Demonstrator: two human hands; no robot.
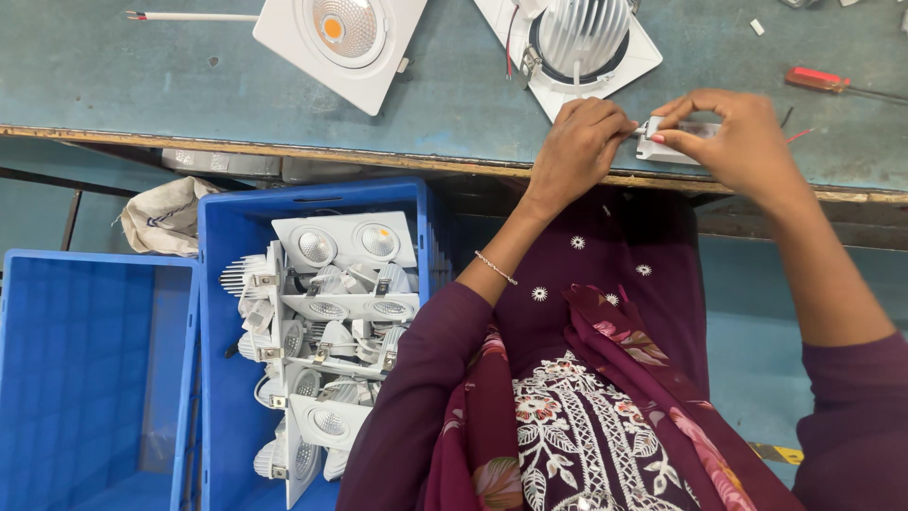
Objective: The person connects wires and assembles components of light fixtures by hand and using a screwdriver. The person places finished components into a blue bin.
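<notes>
My right hand [742,137] grips a small white rectangular box part [673,149] at the near edge of the blue-green workbench [142,76]. My left hand [579,142] pinches a thin wire or connector at the left end of that part. Just beyond my hands lies a square white downlight [582,43], face down, its ribbed heat sink and wires showing. A second square white downlight [342,38] lies face up to its left, with an orange LED in the middle.
A red-handled screwdriver [828,81] lies at the bench's right. Below the bench stands a blue crate [219,312] filled with several white downlights [331,322]; another blue crate [85,378] stands left of it. A crumpled cloth bag [165,216] lies behind them.
</notes>
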